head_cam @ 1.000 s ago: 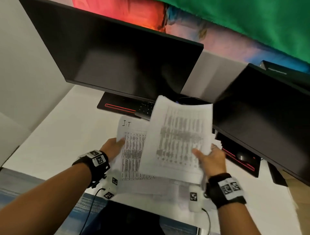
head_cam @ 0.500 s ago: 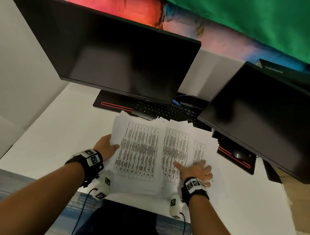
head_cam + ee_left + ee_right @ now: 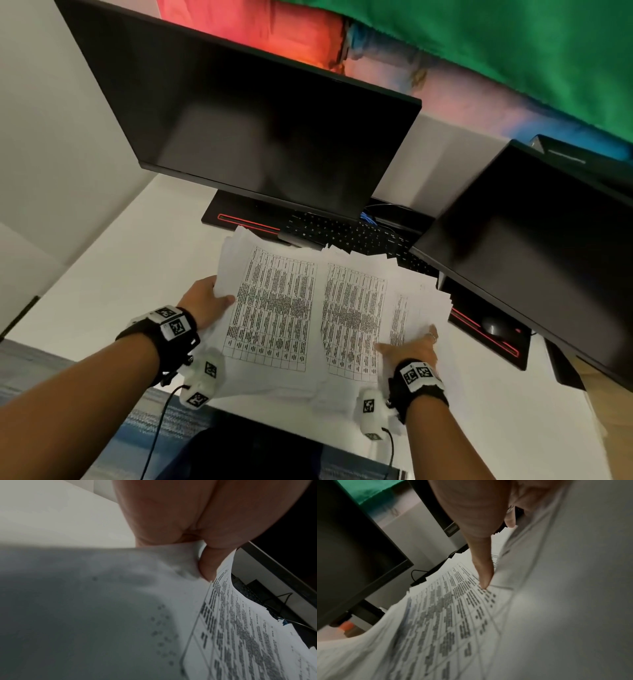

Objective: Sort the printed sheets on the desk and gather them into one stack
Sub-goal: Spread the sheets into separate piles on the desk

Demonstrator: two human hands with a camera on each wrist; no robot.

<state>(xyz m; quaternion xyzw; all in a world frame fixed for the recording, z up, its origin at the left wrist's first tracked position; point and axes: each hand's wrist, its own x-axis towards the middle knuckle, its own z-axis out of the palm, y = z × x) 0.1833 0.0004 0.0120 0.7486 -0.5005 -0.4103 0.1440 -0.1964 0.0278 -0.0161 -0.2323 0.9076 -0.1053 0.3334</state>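
White printed table sheets (image 3: 274, 308) now fanned flat on white table (image 3: 102, 274), near side, no longer lifted. Right hand (image 3: 411, 346) lowered, fingers straight, pressing right pile (image 3: 356, 308). Left hand (image 3: 205, 301) grip pinching left pile edge. Piles overlap; squaring into one stack remains.

Black wrist straps (image 3: 161, 339) w/ white tag-marked blocks (image 3: 202, 380), thin black cables (image 3: 157, 428); bare forearms.

sheets (image 3: 308, 308) on desk (image 3: 113, 274), before keyboard (image 3: 342, 233), seemingly overlapping.
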